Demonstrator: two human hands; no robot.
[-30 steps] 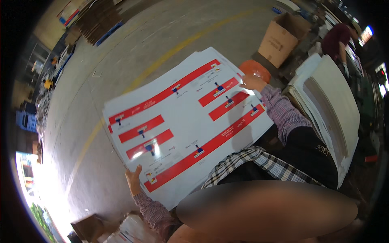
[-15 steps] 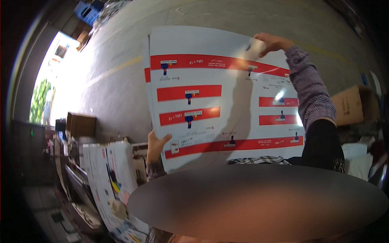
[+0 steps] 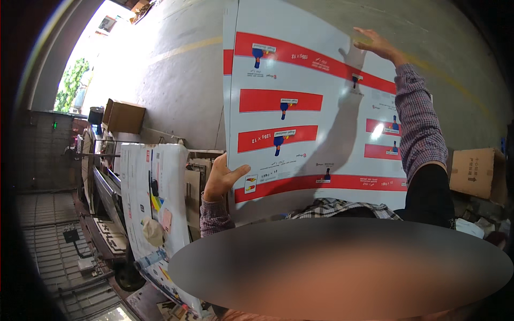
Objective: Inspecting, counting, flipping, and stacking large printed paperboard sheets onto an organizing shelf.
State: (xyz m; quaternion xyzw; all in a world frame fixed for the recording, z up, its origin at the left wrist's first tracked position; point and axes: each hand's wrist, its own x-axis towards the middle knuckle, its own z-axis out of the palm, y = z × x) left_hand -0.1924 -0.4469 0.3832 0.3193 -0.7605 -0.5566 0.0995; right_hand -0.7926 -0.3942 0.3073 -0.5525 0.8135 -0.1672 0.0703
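White-topped pile (image 3: 136, 187) left of printed sheets (image 3: 300, 117); left carton (image 3: 124, 116) beyond pile; right carton (image 3: 474, 171), open-mouthed, near right sleeve (image 3: 420, 120). Contents of 2 cartons hidden. Hands apart: left hand (image 3: 222, 177) clamped on sheets' left edge; right hand (image 3: 377, 45) at far edge, contact unclear.

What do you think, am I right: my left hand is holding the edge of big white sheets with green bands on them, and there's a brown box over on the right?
Not quite: the bands are red, not green, as the head view shows. Your left hand does hold the edge of the big white sheets, and a brown box is on the right.
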